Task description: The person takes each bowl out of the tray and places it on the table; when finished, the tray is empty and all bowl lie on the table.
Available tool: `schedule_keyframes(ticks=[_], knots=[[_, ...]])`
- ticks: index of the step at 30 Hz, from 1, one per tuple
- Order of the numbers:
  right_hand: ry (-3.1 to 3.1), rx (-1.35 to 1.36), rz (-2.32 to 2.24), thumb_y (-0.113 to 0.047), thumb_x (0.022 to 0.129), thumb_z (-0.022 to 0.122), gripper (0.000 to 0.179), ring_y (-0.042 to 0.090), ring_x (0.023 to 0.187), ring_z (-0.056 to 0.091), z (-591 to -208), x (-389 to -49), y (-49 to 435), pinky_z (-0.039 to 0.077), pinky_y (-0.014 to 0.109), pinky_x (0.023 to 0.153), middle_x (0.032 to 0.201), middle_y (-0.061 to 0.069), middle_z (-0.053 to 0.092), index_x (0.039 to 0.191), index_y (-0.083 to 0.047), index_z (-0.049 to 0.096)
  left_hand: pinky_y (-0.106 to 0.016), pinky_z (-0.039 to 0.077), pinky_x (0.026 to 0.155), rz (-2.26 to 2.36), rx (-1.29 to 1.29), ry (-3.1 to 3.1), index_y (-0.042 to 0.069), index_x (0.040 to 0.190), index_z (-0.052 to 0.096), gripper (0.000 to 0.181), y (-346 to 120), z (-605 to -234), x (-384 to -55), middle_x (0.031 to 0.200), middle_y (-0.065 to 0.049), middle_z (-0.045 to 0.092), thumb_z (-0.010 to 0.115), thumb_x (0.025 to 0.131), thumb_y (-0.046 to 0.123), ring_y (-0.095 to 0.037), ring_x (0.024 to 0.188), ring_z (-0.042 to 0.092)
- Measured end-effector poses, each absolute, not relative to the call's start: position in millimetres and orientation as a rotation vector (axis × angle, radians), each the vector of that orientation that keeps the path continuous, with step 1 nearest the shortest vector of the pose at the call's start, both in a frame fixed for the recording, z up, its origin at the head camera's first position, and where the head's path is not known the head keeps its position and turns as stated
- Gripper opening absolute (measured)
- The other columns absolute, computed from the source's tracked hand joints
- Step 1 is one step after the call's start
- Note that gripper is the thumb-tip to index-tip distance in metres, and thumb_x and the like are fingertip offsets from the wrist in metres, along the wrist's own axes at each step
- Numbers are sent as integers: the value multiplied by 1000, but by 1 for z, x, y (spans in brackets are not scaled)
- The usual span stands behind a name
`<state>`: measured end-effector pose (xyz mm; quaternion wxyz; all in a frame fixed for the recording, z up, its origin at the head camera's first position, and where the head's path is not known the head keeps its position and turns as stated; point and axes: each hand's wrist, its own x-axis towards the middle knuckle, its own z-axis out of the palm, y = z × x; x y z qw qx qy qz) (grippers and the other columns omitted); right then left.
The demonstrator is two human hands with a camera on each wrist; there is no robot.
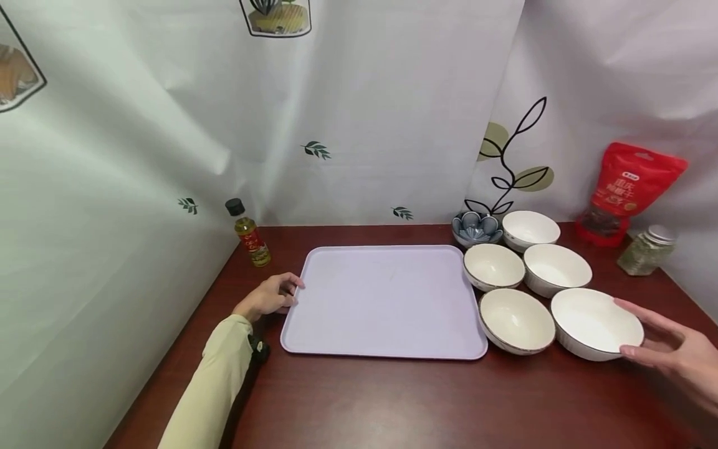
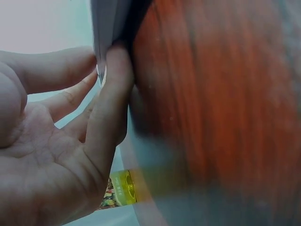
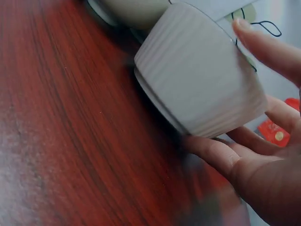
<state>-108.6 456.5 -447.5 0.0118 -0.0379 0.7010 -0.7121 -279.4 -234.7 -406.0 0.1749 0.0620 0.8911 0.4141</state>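
Observation:
A pale lilac tray (image 1: pixel 387 302) lies on the dark red table. My left hand (image 1: pixel 271 294) pinches its left rim between thumb and fingers; the left wrist view shows the tray edge (image 2: pixel 111 23) between them. On the right, my right hand (image 1: pixel 675 349) holds the ribbed white bowl (image 1: pixel 597 321) at the front right of a bowl cluster. Its fingers spread round the bowl's right side, with one fingertip at the rim and another low near the base, as the right wrist view shows. That bowl (image 3: pixel 202 75) stands on or just above the table; I cannot tell which.
Left of it stands a cream bowl (image 1: pixel 517 321), close to the tray's right edge. Behind are more bowls (image 1: pixel 493 265) and a blue petal-shaped dish (image 1: pixel 477 227). An oil bottle (image 1: pixel 249 234) stands back left. A red pouch (image 1: pixel 631 187) and spice jar (image 1: pixel 646 251) stand back right.

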Motion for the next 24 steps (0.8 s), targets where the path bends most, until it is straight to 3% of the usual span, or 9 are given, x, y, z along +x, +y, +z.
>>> schedule_keyframes(ticks=[6,10,15,20,24], knots=[[2629,-29,-1777,11,88,66,82,-16,101,62,-447,-105,456,53,12,71,125,-43,52,154,-28,39,-35,61,75,1121,170,2588,3,119,60,30,-228,-404,-276,103,-13,55,64,90,-4,-22,91,57],[2753,-142,-1658,12,88,65,82,-19,107,59,-444,-104,454,51,8,74,131,-42,50,157,-19,33,-36,62,77,1068,198,2613,2,121,62,29,-228,-396,-270,105,-15,60,64,92,1,-21,93,62],[2865,-272,-1600,16,82,69,87,-24,110,54,-440,-105,449,48,3,77,135,-40,48,156,-14,35,-40,62,81,982,276,2659,-1,126,61,30,-229,-383,-260,118,-22,65,59,98,6,-25,97,67],[3068,-379,-1272,3,72,84,88,-33,109,41,-414,-119,441,37,-4,80,126,-48,43,149,-19,47,-43,59,84,823,619,2879,1,123,65,26,-223,-372,-256,116,-19,70,53,102,12,-24,96,67],[3244,-396,-805,-18,73,88,69,-17,96,58,-373,-144,423,38,5,71,132,-8,66,136,-12,60,-47,56,94,776,843,2968,5,127,63,30,-202,-362,-258,122,-15,70,50,105,20,-25,108,68]])
